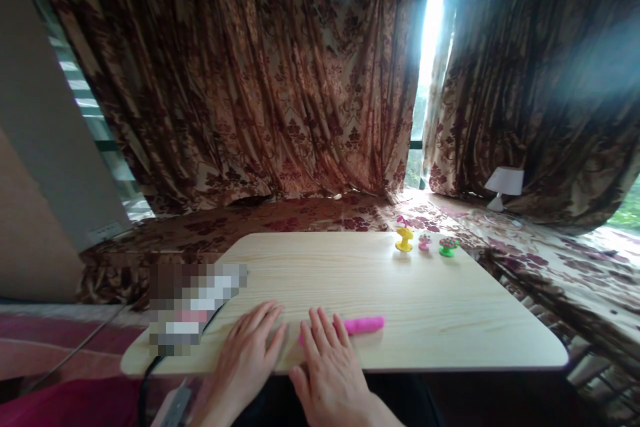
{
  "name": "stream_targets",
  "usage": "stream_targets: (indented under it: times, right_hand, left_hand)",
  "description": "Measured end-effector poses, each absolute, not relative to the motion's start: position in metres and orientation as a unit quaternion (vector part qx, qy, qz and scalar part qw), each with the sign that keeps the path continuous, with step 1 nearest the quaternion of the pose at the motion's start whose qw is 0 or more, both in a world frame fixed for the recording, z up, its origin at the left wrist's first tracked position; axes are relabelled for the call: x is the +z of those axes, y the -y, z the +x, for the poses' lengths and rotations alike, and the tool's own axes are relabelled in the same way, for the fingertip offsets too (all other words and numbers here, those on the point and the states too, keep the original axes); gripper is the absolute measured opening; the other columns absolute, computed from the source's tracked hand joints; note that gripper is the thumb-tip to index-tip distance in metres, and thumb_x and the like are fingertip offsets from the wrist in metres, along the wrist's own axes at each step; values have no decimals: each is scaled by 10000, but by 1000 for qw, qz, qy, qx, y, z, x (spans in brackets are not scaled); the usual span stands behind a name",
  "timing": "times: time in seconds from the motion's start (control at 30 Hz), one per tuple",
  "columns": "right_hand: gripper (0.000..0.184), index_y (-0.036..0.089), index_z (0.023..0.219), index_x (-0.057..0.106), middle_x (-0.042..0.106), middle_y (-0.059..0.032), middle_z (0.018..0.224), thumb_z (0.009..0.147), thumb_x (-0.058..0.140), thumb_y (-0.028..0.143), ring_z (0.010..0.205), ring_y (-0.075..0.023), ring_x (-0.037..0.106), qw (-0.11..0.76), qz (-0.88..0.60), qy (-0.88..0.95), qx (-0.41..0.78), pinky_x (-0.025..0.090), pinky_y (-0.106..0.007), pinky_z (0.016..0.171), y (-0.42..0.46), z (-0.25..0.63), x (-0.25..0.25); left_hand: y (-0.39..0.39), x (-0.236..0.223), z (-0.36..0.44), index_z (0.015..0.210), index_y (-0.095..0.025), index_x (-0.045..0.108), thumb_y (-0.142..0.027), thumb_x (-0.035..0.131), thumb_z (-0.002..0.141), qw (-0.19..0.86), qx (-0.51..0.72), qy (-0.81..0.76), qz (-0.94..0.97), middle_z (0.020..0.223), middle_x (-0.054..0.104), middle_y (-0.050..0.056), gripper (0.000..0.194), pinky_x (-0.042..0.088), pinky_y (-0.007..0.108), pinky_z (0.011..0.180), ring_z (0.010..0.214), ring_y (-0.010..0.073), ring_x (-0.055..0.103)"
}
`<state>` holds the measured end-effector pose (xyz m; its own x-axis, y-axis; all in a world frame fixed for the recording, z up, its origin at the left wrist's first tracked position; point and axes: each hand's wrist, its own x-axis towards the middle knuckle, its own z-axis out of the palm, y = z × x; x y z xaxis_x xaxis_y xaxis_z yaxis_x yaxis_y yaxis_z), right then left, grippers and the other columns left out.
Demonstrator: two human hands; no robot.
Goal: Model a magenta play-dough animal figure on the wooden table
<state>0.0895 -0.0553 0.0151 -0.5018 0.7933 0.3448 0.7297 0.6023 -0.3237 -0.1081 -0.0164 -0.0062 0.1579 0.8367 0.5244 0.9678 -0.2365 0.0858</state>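
Observation:
My left hand (249,348) lies flat on the light wooden table (450,307) near its front edge, fingers stretched out and a little apart. Beside it, my right hand (327,363) also rests flat with fingers extended, covering the left end of a pink clay roll (367,325) that sticks out to the right from under the fingertips. Neither hand grips anything. At the table's far right stand three small clay figures: a yellow one (404,239), a pink one (425,242) and a green one (449,247).
A blurred-out patch (193,307) sits on the table's left part, with a black cable (150,373) running off the front edge. Brown patterned curtains (260,93) hang behind. A small white lamp (504,187) stands on the patterned ledge at right.

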Motion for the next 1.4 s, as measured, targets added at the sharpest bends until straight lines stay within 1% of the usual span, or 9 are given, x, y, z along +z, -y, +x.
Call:
stream_targets:
  times: [0.13, 0.23, 0.33, 0.4, 0.53, 0.8, 0.97, 1.2, 1.4]
  right_hand:
    - [564, 127, 1402, 311, 287, -120, 1467, 951, 215, 453, 1375, -259, 149, 216, -484, 845, 71, 107, -492, 1112, 20, 77, 23]
    - [507, 113, 1313, 446, 428, -166, 1380, 948, 293, 429, 1321, -294, 295, 205, -506, 834, 77, 210, -537, 1060, -22, 68, 34]
    - [447, 171, 1274, 473, 450, -116, 1363, 926, 405, 443, 1272, -283, 375, 209, -516, 828, 72, 275, -543, 1021, -55, 72, 44]
    - [456, 183, 1291, 446, 405, -107, 1394, 920, 423, 448, 1290, -287, 342, 217, -528, 819, 61, 239, -559, 1031, -67, 83, 46]
    - [470, 157, 1282, 473, 363, -153, 1424, 952, 289, 437, 1339, -302, 246, 214, -540, 812, 48, 150, -570, 1053, -55, 105, 42]
    - [586, 196, 1414, 291, 242, -77, 1488, 925, 262, 518, 1380, -224, 138, 198, -475, 856, 48, 98, -458, 1114, 36, 143, 22]
    - [590, 160, 1400, 324, 261, -88, 1481, 925, 259, 502, 1374, -227, 169, 180, -501, 845, 56, 104, -446, 1110, 8, 136, 27]
    - [618, 76, 1361, 374, 253, -177, 1469, 926, 239, 494, 1367, -283, 171, 185, -581, 790, 59, 109, -533, 1064, -70, 104, 36]
    - [609, 133, 1378, 362, 287, -125, 1467, 923, 247, 520, 1370, -268, 170, 181, -548, 815, 48, 104, -502, 1088, -27, 117, 31]
  left_hand:
    - [14, -7, -110, 1167, -202, 586, -420, 427, 867, 140, -229, 600, -753, 1238, 590, 79, 403, 415, 408, 965, 1129, 241, 529]
    - [12, -7, -112, 1177, -211, 579, -456, 416, 871, 139, -215, 605, -754, 1248, 585, 72, 425, 414, 405, 967, 1141, 238, 523]
    - [11, -8, -113, 1179, -224, 578, -478, 411, 870, 139, -210, 610, -751, 1247, 587, 60, 433, 419, 407, 964, 1143, 237, 522]
    - [11, -8, -113, 1186, -232, 572, -473, 410, 872, 141, -212, 609, -752, 1252, 583, 52, 428, 417, 406, 969, 1148, 234, 519]
    - [12, -7, -112, 1170, -223, 583, -449, 419, 867, 153, -218, 607, -749, 1239, 593, 56, 412, 421, 391, 965, 1138, 232, 528]
    - [13, -8, -112, 1163, -227, 590, -435, 426, 862, 161, -218, 608, -746, 1238, 592, 58, 400, 423, 393, 959, 1134, 237, 529]
    - [12, -8, -111, 1185, -201, 570, -434, 407, 874, 148, -213, 604, -753, 1249, 580, 71, 421, 411, 395, 974, 1143, 229, 517]
    - [13, -8, -112, 1174, -214, 579, -438, 406, 877, 151, -211, 608, -750, 1243, 587, 64, 410, 421, 395, 964, 1134, 227, 526]
    - [15, -5, -111, 1144, -233, 602, -430, 446, 854, 157, -229, 600, -750, 1218, 605, 69, 384, 432, 392, 943, 1102, 235, 552]
